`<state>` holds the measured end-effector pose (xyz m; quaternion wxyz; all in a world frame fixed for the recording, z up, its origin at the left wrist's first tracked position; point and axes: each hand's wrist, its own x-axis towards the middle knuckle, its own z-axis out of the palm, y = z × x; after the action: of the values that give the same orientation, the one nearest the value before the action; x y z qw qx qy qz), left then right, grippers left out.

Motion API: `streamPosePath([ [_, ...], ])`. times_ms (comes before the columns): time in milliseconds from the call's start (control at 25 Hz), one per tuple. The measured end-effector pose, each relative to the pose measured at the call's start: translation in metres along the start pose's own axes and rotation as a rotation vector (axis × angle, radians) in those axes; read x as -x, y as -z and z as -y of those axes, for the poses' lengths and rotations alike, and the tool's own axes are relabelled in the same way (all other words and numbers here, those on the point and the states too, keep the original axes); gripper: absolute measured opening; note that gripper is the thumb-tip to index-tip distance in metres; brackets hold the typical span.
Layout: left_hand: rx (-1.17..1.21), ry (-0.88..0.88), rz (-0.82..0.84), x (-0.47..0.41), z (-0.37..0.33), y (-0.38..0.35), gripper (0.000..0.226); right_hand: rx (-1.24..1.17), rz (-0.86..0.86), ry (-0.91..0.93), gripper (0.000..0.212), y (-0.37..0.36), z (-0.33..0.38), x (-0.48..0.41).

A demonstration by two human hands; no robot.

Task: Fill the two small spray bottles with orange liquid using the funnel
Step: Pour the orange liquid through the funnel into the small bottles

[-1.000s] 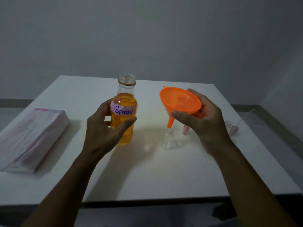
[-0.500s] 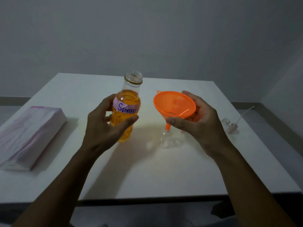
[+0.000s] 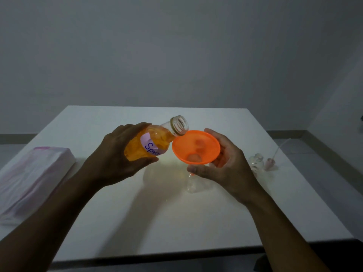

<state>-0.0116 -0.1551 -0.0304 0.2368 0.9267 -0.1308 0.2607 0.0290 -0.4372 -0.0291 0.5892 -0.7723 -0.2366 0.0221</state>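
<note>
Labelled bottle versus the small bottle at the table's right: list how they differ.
The labelled bottle holds orange liquid; the small bottle looks empty. The labelled bottle is tilted toward the funnel; the small bottle stands upright on the table. The left hand grips the labelled bottle; no hand touches the small bottle. Both are clear and uncapped.

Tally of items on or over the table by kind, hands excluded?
Large bottle of orange liquid: 1
Orange funnel: 1
Small clear bottles: 2
Spray pump head with tube: 1
White packet: 1
Total: 6
</note>
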Motion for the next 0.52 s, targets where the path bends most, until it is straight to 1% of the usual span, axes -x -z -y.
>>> streamPosePath([
  [120,-0.073,-0.037,0.018,-0.008,-0.001,0.009,0.085,-0.031,-0.004,-0.009,0.101,0.0,-0.002,0.0],
  [320,-0.164,-0.035,0.06,-0.018,0.002,0.022,0.086,-0.033,-0.009,-0.015,0.1,0.001,-0.006,0.0],
  [520,-0.206,-0.075,0.064,-0.023,-0.001,0.029,0.084,-0.033,-0.017,-0.016,0.101,0.001,-0.005,0.001],
])
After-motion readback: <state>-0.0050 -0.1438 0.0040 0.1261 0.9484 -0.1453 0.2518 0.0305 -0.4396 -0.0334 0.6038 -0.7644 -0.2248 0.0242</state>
